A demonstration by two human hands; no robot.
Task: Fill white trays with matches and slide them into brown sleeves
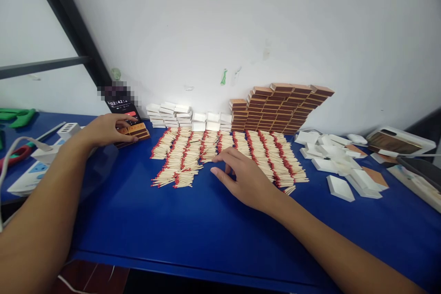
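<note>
At the left, my left hand is closed over a matchbox with brown sides and a yellowish top, in a small stack before a phone. The thumb lies along its near side, the fingers over the back. My right hand is open, thumb and forefinger apart with nothing visible between them, at the near edge of the loose matches. These red-headed matches lie in several side-by-side rows. Behind them are white matchbox trays and a tall stack of brown-sided matchboxes.
More white trays lie scattered at the right, beside a white device and a long container. A charger, white cable, and green scissors occupy the left. A wall closes off the blue table.
</note>
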